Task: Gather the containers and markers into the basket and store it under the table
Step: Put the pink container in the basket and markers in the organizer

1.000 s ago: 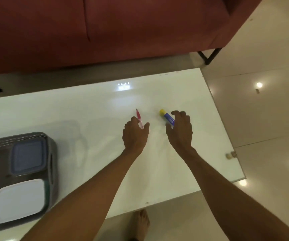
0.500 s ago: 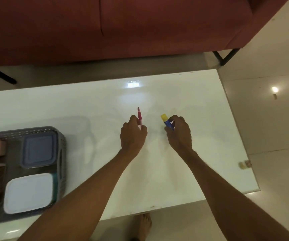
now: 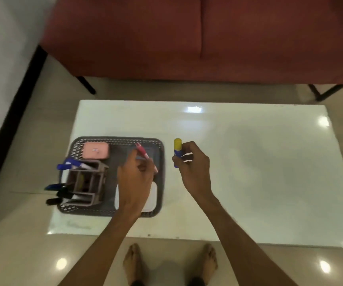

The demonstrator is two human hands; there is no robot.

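A grey mesh basket (image 3: 77, 210) sits at the left end of the white table (image 3: 259, 166). Inside it lie a pink container (image 3: 95, 150), a white-lidded container (image 3: 153, 198), and a brown organiser (image 3: 88, 182) with several blue and black markers (image 3: 71, 164) sticking out to the left. My left hand (image 3: 135, 180) hovers over the basket, shut on a red pen (image 3: 143, 152). Just right of the basket, my right hand (image 3: 193, 162) holds a blue marker with a yellow cap (image 3: 177, 148) upright above the table.
A dark red sofa (image 3: 187, 38) on black legs stands beyond the table. A white wall with a black skirting runs along the left. My bare feet (image 3: 133, 263) stand on the glossy tile floor at the table's near edge.
Both hands lifted their pens off the table and carried them left to the basket. The view swung left, bringing the whole basket into sight.
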